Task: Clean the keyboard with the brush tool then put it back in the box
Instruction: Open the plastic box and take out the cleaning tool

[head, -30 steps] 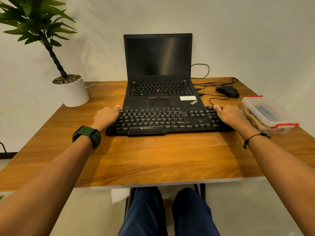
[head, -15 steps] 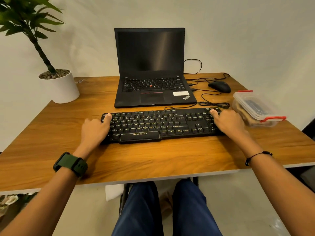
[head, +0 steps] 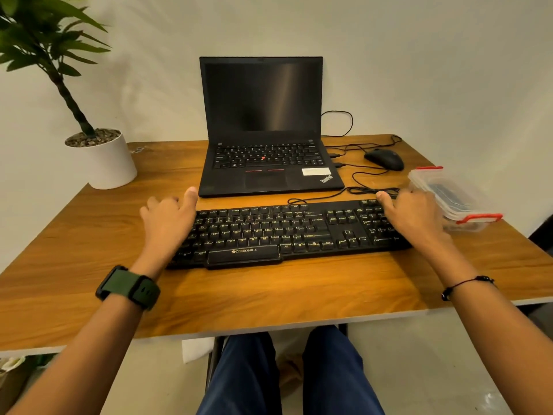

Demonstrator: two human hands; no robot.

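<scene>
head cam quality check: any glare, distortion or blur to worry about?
Head view: wide-angle bending, the table edge bows; a soft glare streak on the dark laptop screen; warm overhead light casts shadows under the keyboard and both forearms; keyboard legends slightly soft; contents of the clear box are indistinct.

Keyboard (head: 278, 232): black, pale key legends, white logo on front bar. Laptop (head: 263, 127): black, dark screen, red dot mid-keys, red strips above trackpad, white sticker. Mouse (head: 384, 158) + cables: black. Table (head: 269, 292): warm brown wood grain w/ pale edge. Box (head: 452, 199): clear, red clips. Plant pot (head: 110, 163): white; leaves green. Watch (head: 128, 287): dark green strap. Wrist cord (head: 466, 284): black. Trousers: navy.
</scene>
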